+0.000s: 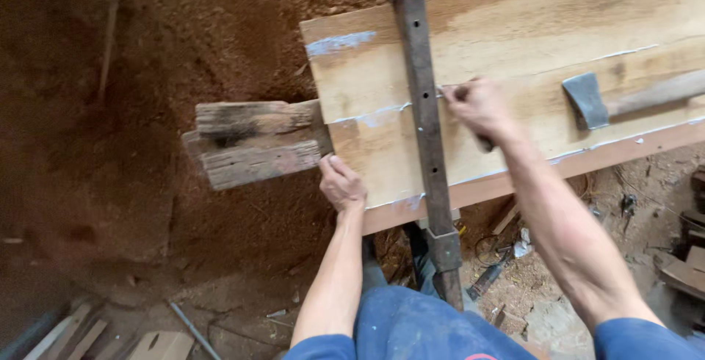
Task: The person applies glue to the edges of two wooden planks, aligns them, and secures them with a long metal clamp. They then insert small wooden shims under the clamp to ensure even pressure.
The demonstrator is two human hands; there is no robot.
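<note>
Fingers of your right hand [479,104] are closing around a small marking tool — too hidden to name — pressing against the long metal bar [426,110] lying across the wide plank [514,37]. Your left hand [341,184] is resting open-fingered on the plank's near corner, beside the weathered beam [253,143]; an axe [587,99] is lying further right.

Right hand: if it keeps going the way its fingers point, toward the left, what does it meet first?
Most likely the dark metal bar lying across the plank: the right hand already has its fingers at the bar's edge. Whether they touch is unclear.
</note>
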